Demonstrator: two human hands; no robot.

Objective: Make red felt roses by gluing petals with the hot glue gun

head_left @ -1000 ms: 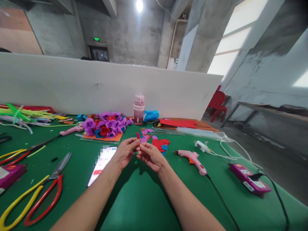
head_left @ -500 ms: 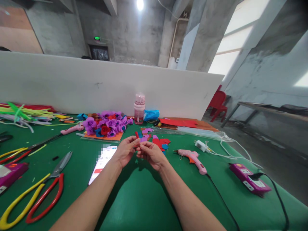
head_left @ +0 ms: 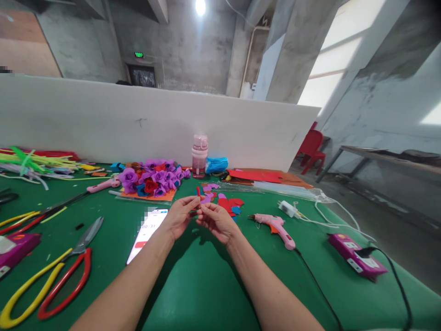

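Note:
A small red piece stands up from the fingertips of my left hand, which are pinched around its lower end. My right hand meets it there, thumb and fingers pressed together at the same spot; what lies between them is too small to tell. Just behind the hands are cut petals in red, purple and blue, lying on the green table. To the left is a heap of purple, red and blue flowers on an orange sheet. A phone lies beside my left forearm.
Right of my hands lies a pink glue gun with its cable, near a white plug and a purple power strip. Large scissors lie at left. Behind stand a pink bottle and a white partition.
The red piece has tipped more upright and shifted slightly right in my left fingertips. Both hands have otherwise barely moved.

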